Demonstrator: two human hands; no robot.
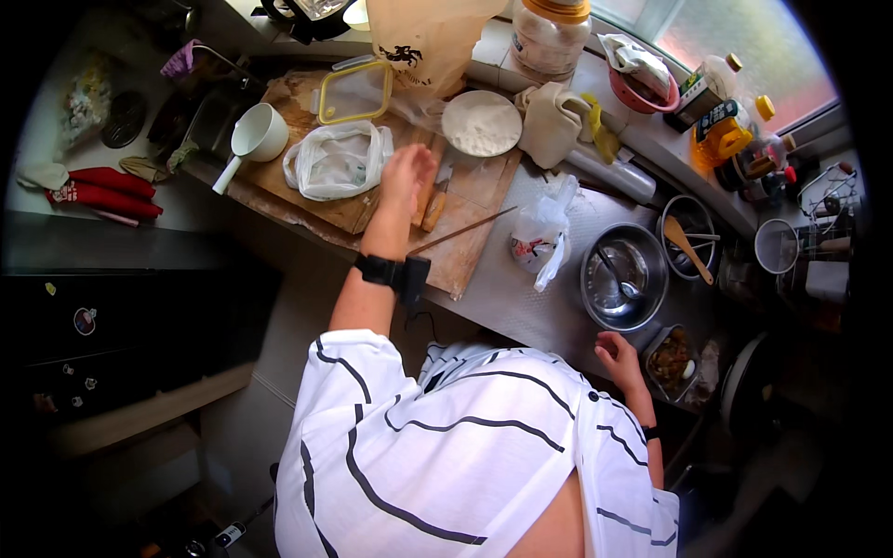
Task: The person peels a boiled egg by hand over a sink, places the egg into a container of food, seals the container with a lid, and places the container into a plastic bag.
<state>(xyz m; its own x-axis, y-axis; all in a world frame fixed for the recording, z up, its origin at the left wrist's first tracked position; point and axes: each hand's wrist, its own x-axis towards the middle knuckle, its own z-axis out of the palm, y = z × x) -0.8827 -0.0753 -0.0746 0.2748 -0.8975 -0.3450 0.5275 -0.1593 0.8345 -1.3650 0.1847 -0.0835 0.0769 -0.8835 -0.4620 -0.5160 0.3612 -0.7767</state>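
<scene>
My left hand (406, 178) reaches over a wooden board (474, 244), fingers extended and slightly blurred, with nothing visible in it. Left of it sits a container lined with a white plastic bag (338, 164). Just right of the hand lie a wooden rolling pin (432, 209) and, nearer me, a thin wooden stick (464, 230). Beyond the fingers, a round dish (446, 111) holds white powder that looks like flour (485, 125). My right hand (617, 357) hangs loosely curled and without an object at the counter's front edge, below a steel bowl (593, 307) with a metal ladle (628, 287) inside.
A white saucepan (259, 132) stands at the board's left, handle towards me. Behind is a yellow-rimmed lid (356, 91). A tied plastic bag (541, 240) rests on the metal counter (481, 300). Farther right are a wooden spatula (687, 247) and a food tray (671, 363).
</scene>
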